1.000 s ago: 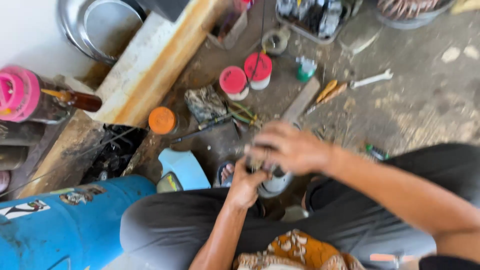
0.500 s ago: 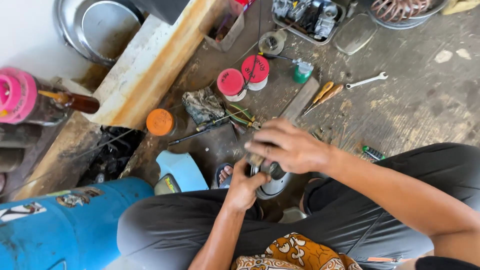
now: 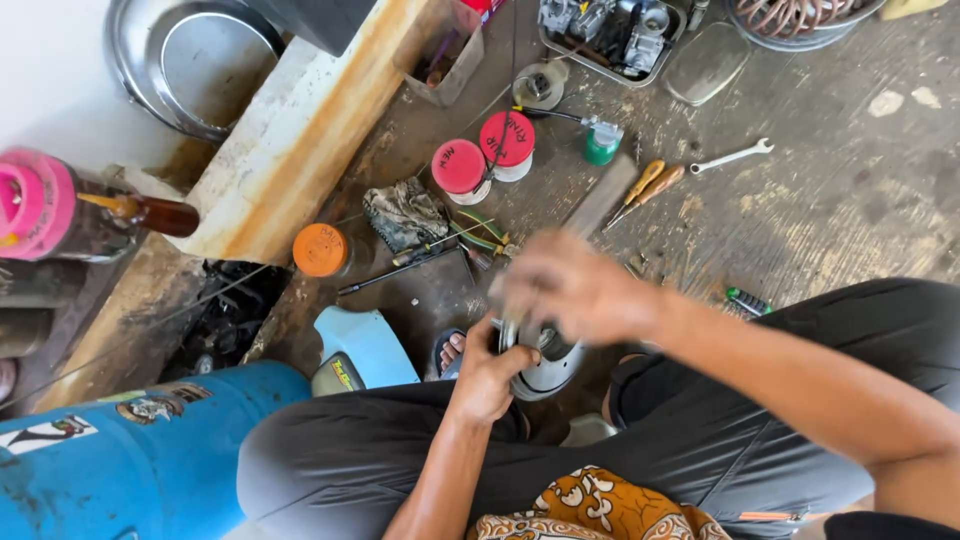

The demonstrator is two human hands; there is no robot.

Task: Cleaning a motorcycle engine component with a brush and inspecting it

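Grimy concrete workshop floor [image 3: 830, 220] is seen from above, littered at the far side with two red-lidded tubs [image 3: 485, 155], an orange-lidded jar [image 3: 322, 250], a pair of wooden-handled screwdrivers [image 3: 645, 188], a spanner [image 3: 732, 156] and a tray of engine parts [image 3: 610, 30]; a blue drum [image 3: 130, 455] lies at the near left. Low in the middle, between the seated person's dark-trousered knees, a round metal disc [image 3: 545, 365] is held off the floor, its flat face turned up toward the camera. It is gripped from the near-left edge by the left hand [image 3: 487, 372], whose fingers are curled shut around the rim with the thumb laid over the top. The right hand [image 3: 575, 288] is placed directly over the disc's far side, touching or almost touching it (motion blur hides the fingertips, so whether they pinch something or are merely pressed on the face cannot be told). The disc thus lies just below and slightly near of the right hand, and right of the left hand, which is the closer and firmer of the two; no long axis is offered by so round a part
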